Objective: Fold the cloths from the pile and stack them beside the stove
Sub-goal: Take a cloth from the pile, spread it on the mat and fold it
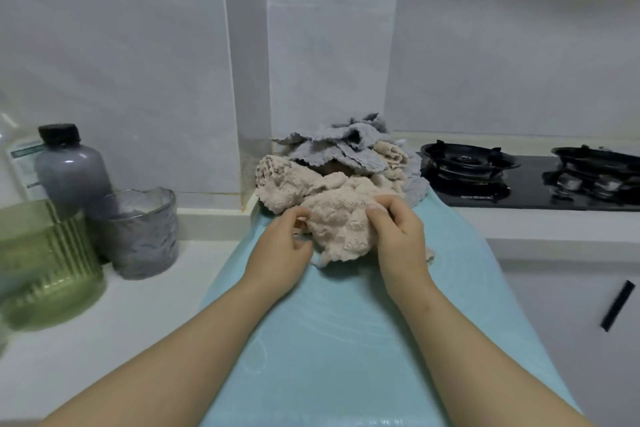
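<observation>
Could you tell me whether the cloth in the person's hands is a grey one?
No, the left hand and right hand both grip a beige cloth; the grey cloths lie farther back.

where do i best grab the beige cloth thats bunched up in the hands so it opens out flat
The beige cloth is bunched in a ball between the left hand and right hand, with a loose edge trailing onto the blue mat on the near side. Probably pinch two spots along that edge, coming from the near side, and pull them apart.
</observation>
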Demonstrator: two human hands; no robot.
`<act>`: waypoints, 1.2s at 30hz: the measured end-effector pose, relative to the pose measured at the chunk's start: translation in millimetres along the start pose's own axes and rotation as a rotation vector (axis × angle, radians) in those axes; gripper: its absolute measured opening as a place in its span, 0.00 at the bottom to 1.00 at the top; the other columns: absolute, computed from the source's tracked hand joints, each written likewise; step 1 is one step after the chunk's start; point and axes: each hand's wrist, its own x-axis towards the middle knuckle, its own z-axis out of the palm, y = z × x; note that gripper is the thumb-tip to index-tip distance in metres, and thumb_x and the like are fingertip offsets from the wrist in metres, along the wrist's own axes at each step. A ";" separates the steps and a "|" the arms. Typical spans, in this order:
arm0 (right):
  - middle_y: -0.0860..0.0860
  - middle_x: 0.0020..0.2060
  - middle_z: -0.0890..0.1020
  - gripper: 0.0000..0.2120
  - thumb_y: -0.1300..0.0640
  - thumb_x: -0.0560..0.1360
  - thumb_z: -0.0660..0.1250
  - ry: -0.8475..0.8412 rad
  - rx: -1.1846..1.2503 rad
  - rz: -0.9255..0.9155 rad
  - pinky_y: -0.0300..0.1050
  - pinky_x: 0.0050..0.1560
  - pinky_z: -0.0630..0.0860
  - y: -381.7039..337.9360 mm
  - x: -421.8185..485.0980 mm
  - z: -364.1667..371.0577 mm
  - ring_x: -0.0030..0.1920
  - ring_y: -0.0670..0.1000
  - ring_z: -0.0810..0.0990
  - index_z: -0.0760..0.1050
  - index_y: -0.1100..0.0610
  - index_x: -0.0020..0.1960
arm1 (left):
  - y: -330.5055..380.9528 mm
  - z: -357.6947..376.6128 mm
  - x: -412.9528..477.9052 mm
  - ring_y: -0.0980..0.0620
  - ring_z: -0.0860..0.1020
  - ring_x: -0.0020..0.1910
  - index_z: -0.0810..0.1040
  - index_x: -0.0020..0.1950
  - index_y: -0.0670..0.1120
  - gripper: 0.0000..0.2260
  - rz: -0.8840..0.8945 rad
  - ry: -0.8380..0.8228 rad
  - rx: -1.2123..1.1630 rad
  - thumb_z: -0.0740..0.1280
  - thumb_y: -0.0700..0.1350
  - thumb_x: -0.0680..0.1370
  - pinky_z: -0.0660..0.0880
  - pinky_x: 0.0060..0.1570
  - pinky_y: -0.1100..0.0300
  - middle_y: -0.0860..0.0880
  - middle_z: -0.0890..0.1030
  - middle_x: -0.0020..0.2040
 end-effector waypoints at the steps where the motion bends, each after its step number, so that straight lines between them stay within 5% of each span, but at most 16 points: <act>1: 0.46 0.32 0.73 0.08 0.56 0.72 0.62 -0.008 0.086 0.015 0.45 0.41 0.67 -1.6 0.8 -1.0 0.38 0.48 0.70 0.73 0.52 0.34 | -1.5 0.9 0.3 0.56 0.75 0.48 0.66 0.68 0.54 0.25 0.035 -0.010 0.010 0.65 0.39 0.74 0.71 0.51 0.60 0.52 0.71 0.64; 4: 0.45 0.29 0.73 0.11 0.54 0.71 0.62 0.005 0.228 0.094 0.38 0.33 0.68 -4.1 7.5 -5.5 0.34 0.47 0.70 0.75 0.50 0.30 | -4.1 1.6 1.8 0.57 0.66 0.65 0.55 0.74 0.57 0.37 0.118 -0.036 -0.007 0.69 0.42 0.71 0.67 0.63 0.60 0.57 0.62 0.68; 6: 0.46 0.31 0.74 0.16 0.56 0.76 0.63 0.015 0.231 0.152 0.32 0.27 0.68 -2.8 15.4 -11.5 0.30 0.44 0.71 0.75 0.49 0.30 | -5.2 1.9 5.9 0.60 0.60 0.66 0.55 0.74 0.57 0.38 0.148 -0.068 -0.046 0.71 0.41 0.70 0.60 0.62 0.67 0.60 0.60 0.66; 10: 0.48 0.46 0.80 0.03 0.53 0.70 0.67 -0.147 0.230 0.123 0.39 0.43 0.76 -1.9 17.3 -14.9 0.46 0.45 0.79 0.78 0.46 0.43 | -2.0 3.5 18.5 0.56 0.71 0.58 0.77 0.58 0.50 0.15 0.213 -0.026 -0.095 0.68 0.42 0.72 0.61 0.51 0.80 0.55 0.74 0.55; 11: 0.46 0.51 0.79 0.12 0.52 0.67 0.68 -0.222 0.143 0.078 0.34 0.45 0.76 -0.9 15.5 -13.8 0.49 0.41 0.79 0.76 0.44 0.51 | 2.4 2.5 20.1 0.56 0.73 0.53 0.79 0.51 0.49 0.10 0.208 0.007 -0.130 0.66 0.43 0.71 0.63 0.47 0.80 0.55 0.75 0.51; 14: 0.40 0.65 0.69 0.36 0.47 0.61 0.74 -0.448 -0.230 -0.098 0.35 0.63 0.68 5.4 12.0 -4.8 0.66 0.37 0.67 0.66 0.42 0.67 | 7.6 0.7 23.4 0.53 0.77 0.44 0.77 0.42 0.54 0.06 0.104 0.082 -0.325 0.63 0.45 0.69 0.72 0.43 0.68 0.52 0.80 0.43; 16: 0.35 0.64 0.68 0.34 0.45 0.63 0.72 -0.501 -0.406 -0.136 0.36 0.66 0.64 8.0 10.9 -1.2 0.66 0.36 0.66 0.63 0.36 0.66 | 8.3 -2.8 24.1 0.49 0.79 0.43 0.78 0.44 0.52 0.05 0.000 0.131 -0.501 0.64 0.44 0.73 0.76 0.47 0.54 0.49 0.82 0.43; 18: 0.31 0.57 0.74 0.28 0.51 0.67 0.73 -0.440 -0.426 -0.085 0.28 0.57 0.68 3.6 10.8 -2.5 0.57 0.32 0.72 0.65 0.31 0.60 | 11.9 -9.3 23.4 0.48 0.79 0.42 0.79 0.44 0.49 0.08 -0.068 0.171 -0.667 0.63 0.37 0.77 0.75 0.44 0.53 0.47 0.82 0.42; 21: 0.37 0.47 0.82 0.21 0.59 0.68 0.71 -0.389 -0.323 0.012 0.33 0.48 0.75 0.6 11.9 -6.3 0.47 0.38 0.79 0.74 0.38 0.54 | 21.2 -23.7 22.7 0.51 0.82 0.36 0.79 0.46 0.47 0.09 -0.130 0.052 -0.994 0.61 0.36 0.78 0.79 0.35 0.59 0.47 0.84 0.40; 24: 0.49 0.42 0.85 0.13 0.67 0.72 0.68 -0.334 -0.094 0.155 0.41 0.44 0.79 -3.4 11.5 -4.8 0.44 0.49 0.83 0.79 0.50 0.49 | 27.7 -31.9 16.7 0.54 0.81 0.31 0.79 0.51 0.45 0.09 -0.040 -0.259 -1.180 0.69 0.43 0.71 0.77 0.28 0.65 0.49 0.84 0.37; 28: 0.59 0.42 0.85 0.10 0.69 0.74 0.64 -0.287 0.347 0.416 0.47 0.36 0.81 -13.9 11.8 -3.4 0.41 0.57 0.85 0.76 0.63 0.54 | 21.9 -25.0 11.1 0.55 0.81 0.52 0.76 0.57 0.55 0.30 0.004 -0.417 -0.909 0.76 0.46 0.56 0.78 0.48 0.64 0.53 0.82 0.56; 31: 0.62 0.44 0.84 0.15 0.65 0.70 0.66 -0.290 0.513 0.512 0.52 0.35 0.82 -15.3 14.1 -5.4 0.41 0.60 0.85 0.74 0.62 0.57 | 20.3 -19.6 9.1 0.52 0.76 0.62 0.68 0.57 0.67 0.35 -0.047 -0.352 -0.665 0.79 0.50 0.56 0.73 0.63 0.54 0.54 0.73 0.66; 36: 0.66 0.52 0.81 0.36 0.61 0.58 0.78 -0.347 0.643 0.554 0.60 0.41 0.81 -8.6 18.5 -7.4 0.48 0.64 0.83 0.72 0.61 0.64 | 25.0 -20.4 11.6 0.49 0.82 0.43 0.76 0.56 0.48 0.20 -0.216 -0.117 -0.927 0.72 0.32 0.68 0.80 0.42 0.56 0.45 0.83 0.49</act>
